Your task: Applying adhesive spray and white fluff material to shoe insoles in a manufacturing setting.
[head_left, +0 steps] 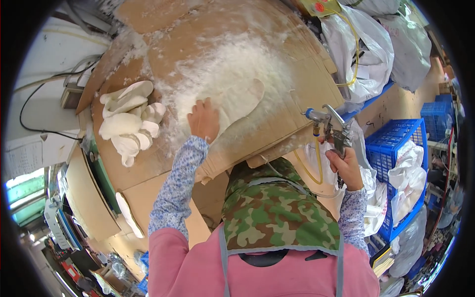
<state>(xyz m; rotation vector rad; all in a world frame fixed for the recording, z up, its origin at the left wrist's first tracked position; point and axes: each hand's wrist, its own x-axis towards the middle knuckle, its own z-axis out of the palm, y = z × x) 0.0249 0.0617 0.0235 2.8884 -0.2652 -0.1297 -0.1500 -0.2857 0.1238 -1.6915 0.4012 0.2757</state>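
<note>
A pale, fuzzy insole (242, 101) lies on the cardboard-covered table (297, 133), its rounded end pointing to the upper right. My left hand (203, 119) grips its near left end with bent fingers; the thumb's hold is partly hidden. In my right hand (348, 168) is a metal spray gun (324, 118), held upright off the table's right edge. Its blue-ringed nozzle points left, toward the insole. A yellowish hose (316, 163) hangs below the gun. To the left of my left hand sits a loose heap of white insoles (129, 123).
White fluff (237, 59) coats the cardboard around the insole. A blue crate (391, 148) with white plastic bags stands at the right, and large clear bags (363, 54) rise at the far right. A single white insole (129, 214) rests at the lower left, beside cables along the wall.
</note>
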